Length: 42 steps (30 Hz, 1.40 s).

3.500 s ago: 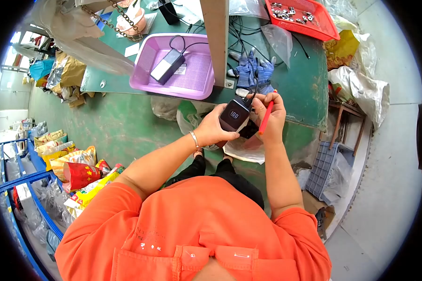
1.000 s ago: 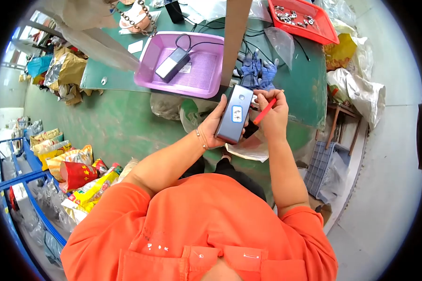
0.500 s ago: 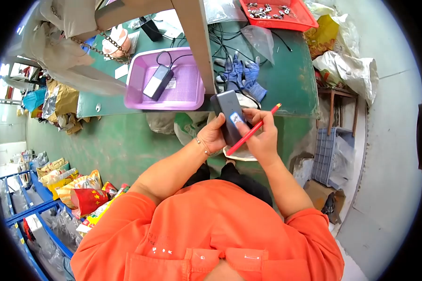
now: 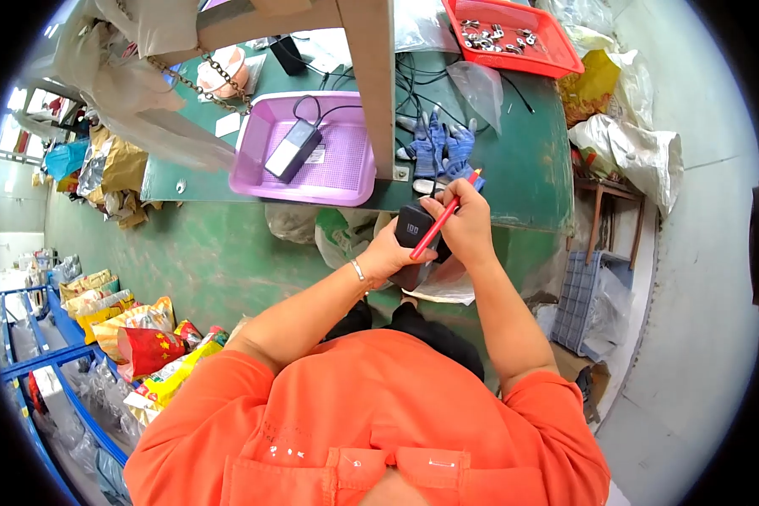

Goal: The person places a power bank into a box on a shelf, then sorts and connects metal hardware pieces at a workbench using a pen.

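My left hand [image 4: 385, 255] is closed around a dark power bank [image 4: 412, 221], whose top face shows small lit digits. The power bank is just off the table's front edge. My right hand [image 4: 466, 226] grips a red pencil [image 4: 435, 226] that lies slantwise across the power bank, its sharpened end pointing up and away. Right fingertips are near the power bank's far end, where a black cable [image 4: 434, 187] runs up toward the table; whether they touch the cable is hidden.
On the green table [image 4: 523, 160] are blue gloves [image 4: 437, 143], tangled black cables, a red tray [image 4: 527, 59] of small metal parts and a purple basket [image 4: 346, 190] holding another cabled block [image 4: 293, 152]. A post [image 4: 369, 76] stands beside the basket. Bags hang below the edge.
The power bank has been turned so a face with lit digits shows instead of the stickered one. My right hand has moved up to its far end, still with the pencil.
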Available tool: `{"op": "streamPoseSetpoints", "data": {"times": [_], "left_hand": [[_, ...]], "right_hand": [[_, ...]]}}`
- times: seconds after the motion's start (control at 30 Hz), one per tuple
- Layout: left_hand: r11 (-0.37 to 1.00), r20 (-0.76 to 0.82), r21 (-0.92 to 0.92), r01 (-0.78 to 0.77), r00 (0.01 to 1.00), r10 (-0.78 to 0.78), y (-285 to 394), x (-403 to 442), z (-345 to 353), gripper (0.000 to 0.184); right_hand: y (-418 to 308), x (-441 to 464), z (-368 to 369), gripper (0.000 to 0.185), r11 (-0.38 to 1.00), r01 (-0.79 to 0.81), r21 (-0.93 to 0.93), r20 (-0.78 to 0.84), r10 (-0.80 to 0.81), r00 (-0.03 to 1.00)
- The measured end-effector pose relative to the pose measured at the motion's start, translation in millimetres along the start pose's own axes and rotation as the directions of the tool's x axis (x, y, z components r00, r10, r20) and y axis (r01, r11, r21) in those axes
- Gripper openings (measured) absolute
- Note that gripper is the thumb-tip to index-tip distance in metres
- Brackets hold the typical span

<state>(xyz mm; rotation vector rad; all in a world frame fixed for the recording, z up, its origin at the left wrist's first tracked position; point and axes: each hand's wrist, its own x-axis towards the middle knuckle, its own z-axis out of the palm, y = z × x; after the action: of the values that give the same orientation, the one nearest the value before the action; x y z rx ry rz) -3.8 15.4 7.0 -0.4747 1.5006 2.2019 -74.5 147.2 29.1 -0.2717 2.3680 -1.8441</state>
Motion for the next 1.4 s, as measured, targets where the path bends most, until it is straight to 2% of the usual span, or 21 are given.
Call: {"op": "streamPoseSetpoints", "data": {"times": [0.13,0.3,0.4,0.47,0.53,0.6,0.67,0.7,0.8,0.83,0.87,0.9,0.97,1.0,1.03,1.1,1.17,1.2,1.27,1.33,1.4], "left_hand": [[0.987,-0.015,0.159,-0.013,1.000,0.015,-6.0,0.0,0.4,0.060],[0.980,-0.014,0.193,-0.035,0.999,0.039,-11.3,0.2,0.7,0.059],[0.971,-0.037,0.238,0.013,0.999,-0.005,-5.1,-4.0,1.4,0.058],[0.977,-0.040,0.209,0.051,0.998,-0.043,5.5,-6.9,1.5,0.061],[0.980,-0.043,0.199,0.006,0.999,0.002,5.7,-1.9,-3.3,0.058],[0.967,-0.061,0.251,0.046,0.998,-0.032,8.9,2.2,-9.8,0.057],[0.969,-0.079,0.247,0.015,0.997,0.005,13.6,0.6,-12.4,0.055],[0.963,-0.094,0.266,0.038,0.995,-0.014,16.4,0.9,-15.2,0.055],[0.957,-0.103,0.289,0.036,0.995,-0.006,13.4,3.7,-27.9,0.053],[0.911,-0.074,0.411,0.000,0.997,0.033,12.5,-1.2,-31.0,0.053],[0.851,-0.043,0.523,-0.038,0.997,0.071,10.5,-6.9,-34.1,0.053],[0.810,-0.023,0.587,-0.004,1.000,0.021,-3.2,-14.8,-41.5,0.061],[0.913,-0.070,0.396,0.099,0.995,-0.077,-26.0,-37.3,-48.2,0.055],[0.942,-0.085,0.266,0.204,0.979,-0.188,-34.6,-47.7,-51.9,0.052],[0.941,-0.080,0.244,0.234,0.972,-0.221,-40.4,-57.1,-56.2,0.050],[0.945,-0.073,0.209,0.253,0.967,-0.243,-43.5,-69.1,-64.1,0.049],[0.966,0.011,-0.083,0.246,0.969,-0.246,-40.4,-80.4,-71.4,0.058],[0.967,0.008,-0.084,0.241,0.970,-0.241,-34.7,-84.5,-73.1,0.058],[0.927,0.067,-0.346,0.144,0.989,-0.129,-21.8,-88.8,-76.4,0.067],[0.894,0.218,-0.445,0.060,0.975,0.043,-4.5,-89.7,-75.4,0.081],[0.861,0.309,-0.509,-0.005,0.932,0.188,14.1,-93.2,-69.8,0.085]], "right_hand": [[5.8,-5.4,-1.6,0.028,1.000,-0.028,0.014,-0.046,0.029,0.999],[10.5,-8.0,-2.3,0.029,0.999,-0.027,0.032,-0.061,0.029,0.998],[12.0,-7.5,-0.4,0.029,0.999,-0.043,0.031,-0.078,0.046,0.996],[9.3,-3.9,4.8,0.028,0.989,-0.029,0.145,-0.107,0.045,0.993],[11.6,4.1,9.4,0.028,0.988,-0.030,0.153,-0.123,0.049,0.991],[10.0,9.6,13.7,0.029,0.987,-0.038,0.158,-0.133,0.059,0.989],[3.7,17.4,17.5,0.029,0.987,-0.072,0.146,-0.102,0.087,0.991],[9.8,24.1,20.8,0.029,0.996,-0.080,0.028,-0.102,0.083,0.991],[16.1,33.8,23.0,0.028,0.998,-0.057,-0.027,-0.096,0.054,0.994],[15.0,47.5,19.6,0.027,0.997,0.068,0.038,-0.229,-0.057,0.972],[10.3,64.6,-0.1,0.025,0.990,0.072,0.119,-0.263,-0.038,0.964],[11.0,86.5,-15.2,0.026,0.988,0.080,0.130,-0.337,-0.031,0.941],[-22.3,102.3,-45.5,0.028,0.965,0.126,0.232,-0.231,-0.071,0.970],[-28.2,111.1,-58.2,0.029,0.982,0.147,0.115,-0.201,-0.122,0.972],[-34.7,114.7,-64.1,0.031,0.972,0.172,0.160,-0.180,-0.142,0.973],[-40.3,118.6,-69.8,0.032,0.959,0.202,0.198,-0.148,-0.174,0.974],[-35.3,117.0,-69.0,0.033,0.974,0.206,0.090,-0.033,-0.204,0.978],[-27.9,116.7,-65.9,0.033,0.973,0.210,0.091,-0.029,-0.208,0.978],[-5.5,115.2,-57.0,0.031,0.985,0.152,-0.079,0.135,-0.140,0.981],[11.9,108.1,-43.3,0.034,0.986,0.114,-0.125,0.135,-0.097,0.986],[30.0,101.0,-38.4,0.032,0.934,0.141,-0.328,0.211,-0.073,0.975]]}}
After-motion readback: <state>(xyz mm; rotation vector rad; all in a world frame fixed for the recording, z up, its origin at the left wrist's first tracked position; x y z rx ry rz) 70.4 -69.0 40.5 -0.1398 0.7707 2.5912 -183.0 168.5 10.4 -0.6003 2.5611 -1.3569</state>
